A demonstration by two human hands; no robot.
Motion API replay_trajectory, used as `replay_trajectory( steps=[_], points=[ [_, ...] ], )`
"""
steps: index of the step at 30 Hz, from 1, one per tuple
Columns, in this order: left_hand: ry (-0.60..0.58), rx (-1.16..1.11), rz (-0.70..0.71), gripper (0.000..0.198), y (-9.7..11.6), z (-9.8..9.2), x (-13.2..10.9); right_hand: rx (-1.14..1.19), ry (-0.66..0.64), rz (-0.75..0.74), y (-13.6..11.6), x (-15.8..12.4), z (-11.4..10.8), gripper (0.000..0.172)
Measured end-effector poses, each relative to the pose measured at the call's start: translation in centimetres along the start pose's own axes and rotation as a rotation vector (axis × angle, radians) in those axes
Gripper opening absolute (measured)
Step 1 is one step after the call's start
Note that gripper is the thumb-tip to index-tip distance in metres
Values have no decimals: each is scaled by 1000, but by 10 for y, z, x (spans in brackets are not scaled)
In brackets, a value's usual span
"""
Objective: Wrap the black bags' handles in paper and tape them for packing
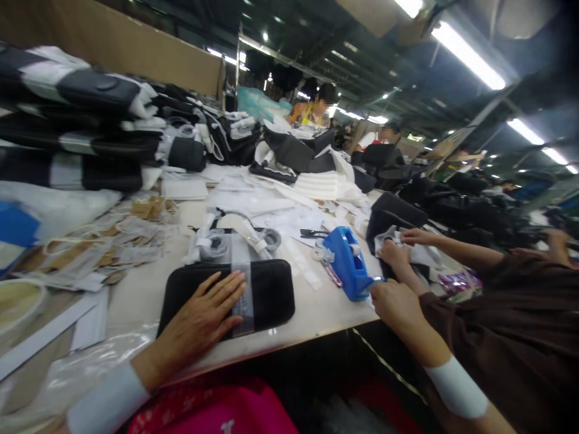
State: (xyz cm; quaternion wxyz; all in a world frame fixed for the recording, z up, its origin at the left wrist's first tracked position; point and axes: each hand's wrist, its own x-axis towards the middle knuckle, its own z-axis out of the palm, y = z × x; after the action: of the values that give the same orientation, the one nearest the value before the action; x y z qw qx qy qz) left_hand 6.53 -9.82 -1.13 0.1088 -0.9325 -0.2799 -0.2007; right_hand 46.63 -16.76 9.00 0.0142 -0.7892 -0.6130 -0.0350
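Note:
My left hand lies flat, fingers stretched out, on a black bag folded into a flat shape with rounded corners. A translucent band runs across the bag's middle, beside my fingertips. Just behind the bag are coiled clear plastic-wrapped straps. My right hand is closed at the cutting end of a blue tape dispenser, pinching the tape there; the strip itself is mostly hidden by my fingers. A small pair of snips with a pinkish handle lies left of the dispenser.
A co-worker's hands handle a black and white piece close to my right. Stacks of banded black bags stand at the left. Paper tags and strips cover the left side, near a white tub. The table edge runs before me.

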Motion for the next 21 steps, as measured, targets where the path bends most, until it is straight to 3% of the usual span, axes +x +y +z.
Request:
replay_trajectory(
  steps=[2, 4, 5, 8, 10, 13, 21],
  points=[
    [-24, -28, -40, 50, 3, -5, 1, 15, -64, -327, -43, 15, -15, 29],
    [-35, -60, -75, 49, 6, -7, 1, 24, -78, -841, -96, 32, -27, 24],
    [-36, -71, -84, 49, 7, -8, 1, 30, -49, -1020, -123, 41, -31, 24],
    [-26, -92, -90, 49, 8, -7, 0, 13, -13, -1330, -194, 65, -32, 23],
    [-23, -107, -102, 48, 8, -6, 0, -57, -30, -1411, -226, 78, -26, 20],
    [-20, -122, -117, 47, 7, -5, -1, -231, -73, -1434, -251, 92, -17, 19],
    [-2, -134, -99, 48, 7, -7, 2, -391, -74, -1420, -266, 101, -17, 19]
  ],
)
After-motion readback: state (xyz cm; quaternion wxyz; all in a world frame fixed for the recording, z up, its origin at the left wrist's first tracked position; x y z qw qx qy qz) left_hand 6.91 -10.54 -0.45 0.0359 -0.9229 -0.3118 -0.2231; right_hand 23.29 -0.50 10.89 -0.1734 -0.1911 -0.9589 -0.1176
